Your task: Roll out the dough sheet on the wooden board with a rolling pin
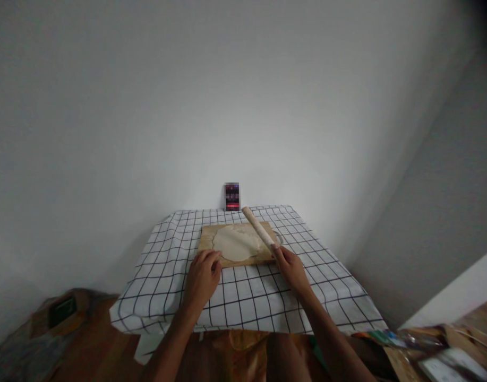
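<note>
Head view: rolling pin (pixel 259 228), wooden, one, slanting over the board's right side, near end wrapped by the fingers of the right hand (pixel 290 266). Dough sheet (pixel 236 245), one, thin, flat on wooden board (pixel 208 232), over checked tablecloth (pixel 243 302). Left hand (pixel 202 269), at board's near-left corner, fingers bent; pinching or resting, cannot tell. Risks, judged: one-ended grip could skew the pin; uneven pressure could tear the dough; loose cloth could let the board slide.

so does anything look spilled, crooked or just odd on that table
Only the upright panel at the far edge of the checked tablecloth: its face shows as coarse coloured blocks, unreadable. I see no spill or damage; the dough lies flat on the board.
</note>
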`<move>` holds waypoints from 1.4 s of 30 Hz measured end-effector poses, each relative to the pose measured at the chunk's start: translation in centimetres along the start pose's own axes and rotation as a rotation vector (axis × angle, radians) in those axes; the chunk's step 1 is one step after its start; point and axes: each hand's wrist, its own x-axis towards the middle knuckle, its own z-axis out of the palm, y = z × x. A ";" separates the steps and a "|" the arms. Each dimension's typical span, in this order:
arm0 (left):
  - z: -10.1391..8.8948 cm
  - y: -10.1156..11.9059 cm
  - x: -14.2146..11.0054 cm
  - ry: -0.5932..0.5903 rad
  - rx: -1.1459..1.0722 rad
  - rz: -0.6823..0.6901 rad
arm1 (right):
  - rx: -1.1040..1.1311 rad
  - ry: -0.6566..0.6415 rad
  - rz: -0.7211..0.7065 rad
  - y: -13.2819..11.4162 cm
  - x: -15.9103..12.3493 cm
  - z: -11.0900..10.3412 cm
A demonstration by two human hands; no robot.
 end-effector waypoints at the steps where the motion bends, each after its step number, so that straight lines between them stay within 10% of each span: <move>1: 0.1 0.0 0.0 -0.003 0.018 0.003 | 0.000 0.002 0.001 0.0 0.0 0.0; 42: 0.3 0.2 -0.8 -0.025 0.085 0.057 | 0.005 -0.008 0.038 -0.2 -0.1 -0.2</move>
